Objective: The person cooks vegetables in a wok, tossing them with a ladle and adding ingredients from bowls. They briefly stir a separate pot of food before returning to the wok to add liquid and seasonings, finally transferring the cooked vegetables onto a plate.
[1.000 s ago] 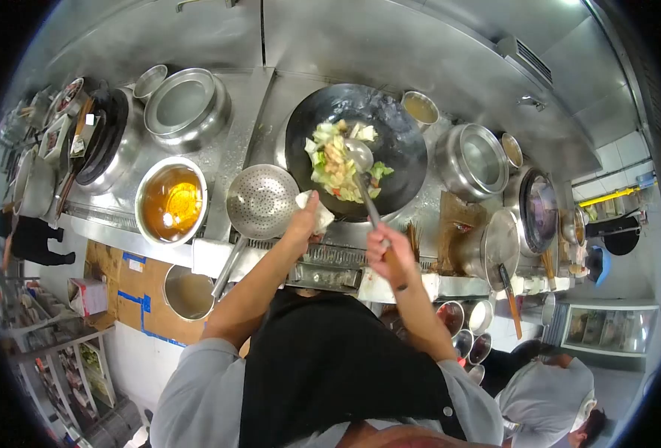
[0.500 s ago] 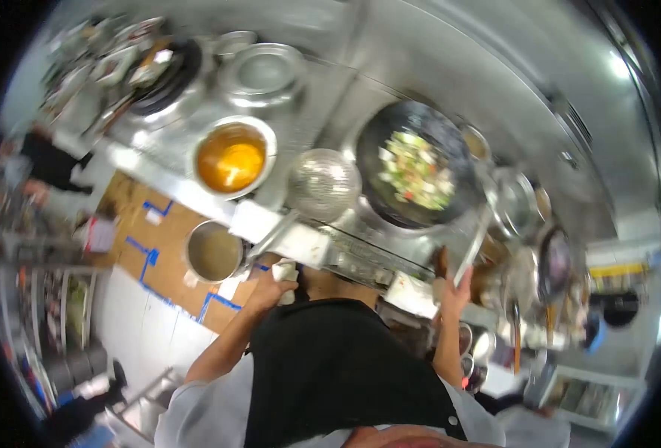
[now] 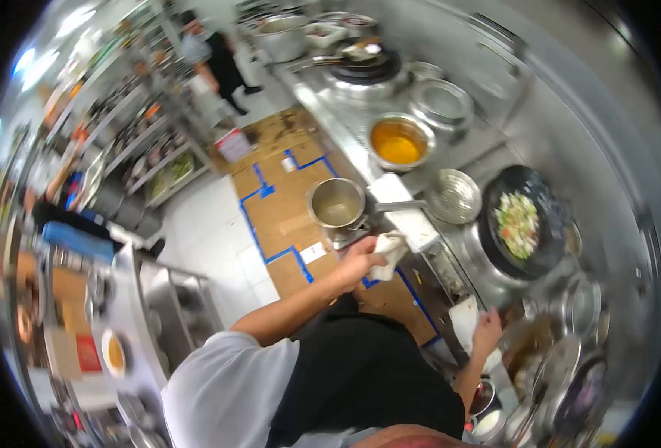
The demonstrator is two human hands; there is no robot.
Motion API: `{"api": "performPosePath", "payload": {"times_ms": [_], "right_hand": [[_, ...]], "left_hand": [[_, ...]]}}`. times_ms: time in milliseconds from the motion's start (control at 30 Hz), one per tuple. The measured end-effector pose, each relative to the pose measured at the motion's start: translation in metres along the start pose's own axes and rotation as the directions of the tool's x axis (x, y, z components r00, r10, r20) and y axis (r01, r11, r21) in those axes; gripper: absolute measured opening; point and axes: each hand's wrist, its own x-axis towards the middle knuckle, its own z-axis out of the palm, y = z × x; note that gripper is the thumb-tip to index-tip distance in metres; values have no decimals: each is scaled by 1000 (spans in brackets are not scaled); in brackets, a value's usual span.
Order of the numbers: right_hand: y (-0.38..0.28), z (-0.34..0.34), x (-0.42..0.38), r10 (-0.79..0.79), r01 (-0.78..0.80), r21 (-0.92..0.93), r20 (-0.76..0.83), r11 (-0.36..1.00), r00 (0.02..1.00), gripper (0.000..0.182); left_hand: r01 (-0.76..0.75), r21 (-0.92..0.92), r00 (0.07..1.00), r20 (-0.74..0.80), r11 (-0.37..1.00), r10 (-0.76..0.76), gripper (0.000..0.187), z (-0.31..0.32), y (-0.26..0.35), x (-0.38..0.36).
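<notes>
My left hand (image 3: 360,263) is closed around a crumpled white cloth (image 3: 391,254), just below a steel pot (image 3: 336,203) with cloudy liquid inside. My right hand (image 3: 487,332) has its fingers curled beside a white pad (image 3: 463,319) on the counter's front edge; I cannot tell what is in it. Up from that hand, a black wok (image 3: 543,252) holds chopped green and white vegetables (image 3: 517,225). Between the wok and a bowl of orange liquid (image 3: 398,142) lies a perforated strainer (image 3: 453,196), its handle reaching over the front edge.
Stacked steel bowls (image 3: 441,104) and another burner with a dark pan (image 3: 366,71) stand farther along the counter. A co-worker (image 3: 222,63) stands in the aisle at the back. Shelving (image 3: 144,145) and a steel table (image 3: 125,336) line the left side.
My view has swung left, showing more aisle and shelving. The right hand, earlier on a long metal handle by the wok, is now down by the white pad. My left hand still grips the cloth.
</notes>
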Motion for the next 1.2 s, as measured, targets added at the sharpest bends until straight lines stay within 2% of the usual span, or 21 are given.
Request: {"api": "performPosePath", "payload": {"times_ms": [67, 167, 200, 233, 267, 333, 367, 400, 500, 600, 700, 767, 833, 900, 967, 1000, 1033, 1100, 1133, 1167, 1200], "right_hand": [[-65, 45, 4, -76, -11, 294, 280, 956, 957, 40], [-92, 148, -22, -450, 134, 528, 533, 839, 716, 39], [-97, 171, -41, -417, 100, 454, 680, 885, 603, 38], [-103, 186, -64, -361, 90, 364, 799, 927, 481, 36], [-109, 191, -86, -502, 210, 457, 755, 864, 421, 32], [-124, 202, -126, -689, 352, 596, 667, 722, 283, 29], [-135, 209, -140, -715, 364, 624, 663, 692, 223, 29], [-143, 216, -153, -706, 358, 624, 686, 695, 176, 29], [-167, 239, -177, -475, 239, 444, 875, 864, 94, 28], [-194, 256, -194, -265, 113, 255, 961, 960, 82, 28], [-226, 267, -212, -174, 54, 169, 980, 984, 92, 27], [-249, 273, -224, -155, 34, 152, 983, 988, 102, 27], [-273, 277, -240, -165, 30, 163, 980, 986, 112, 27], [-299, 277, -256, -188, 27, 186, 973, 982, 134, 27], [-323, 286, -275, -215, 36, 213, 968, 977, 132, 27], [-333, 288, -283, -227, 35, 224, 965, 974, 129, 27], [-336, 304, -290, -251, 37, 248, 963, 968, 96, 26], [-352, 317, -307, -303, 115, 293, 950, 949, 79, 26], [-363, 316, -320, -329, 198, 308, 940, 931, 86, 26], [-373, 309, -331, -293, 157, 282, 955, 947, 53, 29], [-383, 302, -337, -266, 124, 263, 964, 957, 14, 32]], "left_hand": [[-120, -15, 993, -2, 993, 120, 53, -4, 10, -26], [-189, 20, 968, -162, 982, 190, 50, -42, 14, -78], [-293, 12, 922, -263, 956, 286, 46, -70, -8, -88], [-251, 56, 872, -421, 966, 251, 43, -104, -26, -107], [-197, 84, 800, -562, 977, 210, 41, -138, -42, -128], [-113, 68, 606, -786, 991, 123, 37, -187, -52, -192], [-156, 96, 451, -878, 983, 157, 34, -232, -92, -213], [-91, 39, 299, -952, 995, 65, 32, -243, -86, -262], [-232, -82, 17, -997, 969, -81, 30, -307, -130, -396], [-200, 60, -380, -925, 978, -21, 31, -342, -167, -531], [-48, 45, -625, -780, 998, 5, 37, -385, -236, -660], [63, 21, -795, -603, 998, 63, 40, -368, -229, -714], [157, -123, -831, -553, 980, 64, 40, -384, -275, -758], [639, -362, -638, -742, 679, 205, 41, -408, -365, -798], [742, -202, -545, -738, 639, 399, 43, -422, -399, -807], [921, -147, -362, -659, 360, 659, 52, -410, -394, -803], [540, -189, -783, -469, 820, 408, 54, -376, -320, -773], [529, 97, -684, -539, 843, 491, 52, -343, -301, -753], [483, 150, -538, -727, 863, 427, 39, -324, -298, -745], [311, 125, -436, -862, 942, 258, 26, -312, -306, -727], [470, 204, -205, -921, 859, 331, 20, -303, -334, -718]]}}
